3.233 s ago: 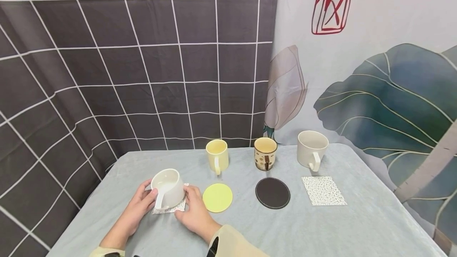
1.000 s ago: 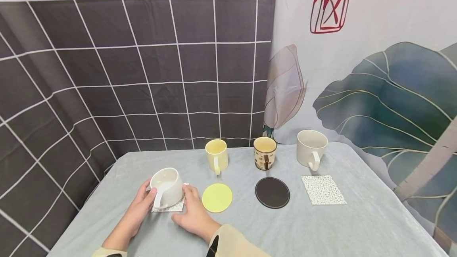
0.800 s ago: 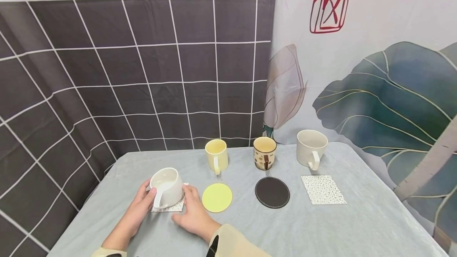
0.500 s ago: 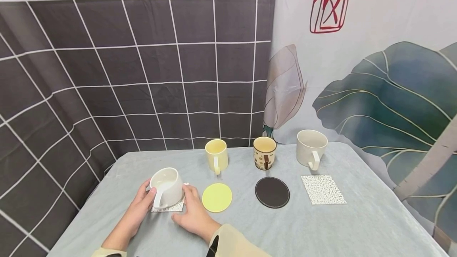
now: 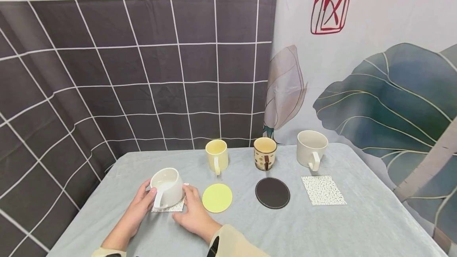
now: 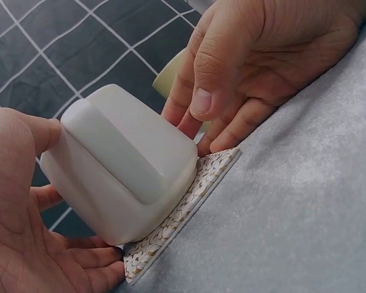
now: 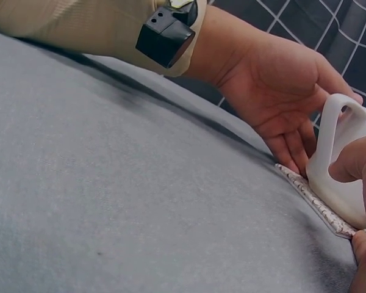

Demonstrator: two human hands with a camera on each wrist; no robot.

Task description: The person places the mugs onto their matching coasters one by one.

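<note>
A white mug [image 5: 166,187] stands upright on a square patterned coaster [image 5: 175,207] at the table's left, its handle towards me. My left hand [image 5: 137,207] holds the mug's left side, thumb at the front near the handle. In the left wrist view, this hand's lower fingers [image 6: 97,259] reach the coaster's near corner. My right hand [image 5: 195,214] touches the right side with extended fingers, by the coaster's other corner. Its thumb is apart from the mug in the left wrist view. The mug hides some fingertips.
Behind stand a yellow mug [image 5: 222,158], a spotted brown-handled mug [image 5: 260,160] and a ribbed off-white mug [image 5: 305,152]. In front of them lie a round yellow coaster [image 5: 217,198], a round black coaster [image 5: 272,192] and a square patterned coaster [image 5: 323,190].
Compared with the oldest frame, my right hand sits very slightly further left. The mug remains on its coaster, and over the last second nothing visibly moves.
</note>
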